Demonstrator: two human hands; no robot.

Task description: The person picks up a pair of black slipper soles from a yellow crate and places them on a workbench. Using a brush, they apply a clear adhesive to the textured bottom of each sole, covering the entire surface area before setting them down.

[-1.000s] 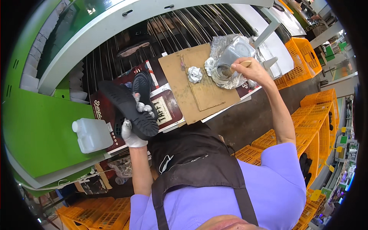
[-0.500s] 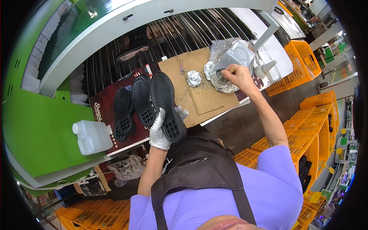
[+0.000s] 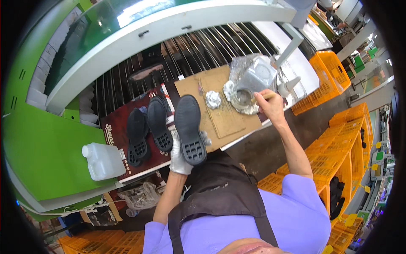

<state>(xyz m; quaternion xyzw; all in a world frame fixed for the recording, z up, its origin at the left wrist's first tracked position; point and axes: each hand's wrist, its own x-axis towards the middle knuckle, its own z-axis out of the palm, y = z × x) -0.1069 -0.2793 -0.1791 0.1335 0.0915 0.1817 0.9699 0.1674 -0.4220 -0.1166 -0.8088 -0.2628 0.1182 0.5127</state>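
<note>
My left hand (image 3: 179, 157), in a white glove, is closed round the edge of a black shoe sole (image 3: 188, 122). The sole's grid-like heel end points toward me. More black soles, one a single piece (image 3: 158, 122) and others overlapping (image 3: 137, 133), lie on the dark red cardboard to its left. Bare, my right hand (image 3: 270, 104) pinches a small brush (image 3: 263, 96) with a tan handle. It is just right of the round opening of a cut plastic jug (image 3: 253, 80), which lies on its side in crumpled foil and plastic. Liquid in the opening is hard to make out.
A crumpled foil ball (image 3: 212, 100) rests on brown cardboard (image 3: 228, 122). To its right is a white nozzle bottle (image 3: 289, 85). A translucent jug (image 3: 104, 161) stands at left. Metal rollers (image 3: 203, 46) run behind; orange crates (image 3: 325, 80) stand at right.
My right hand has moved right and toward me, drawing the brush away from the jug's opening. The sole in my left hand has shifted slightly right and toward me, and turned a little.
</note>
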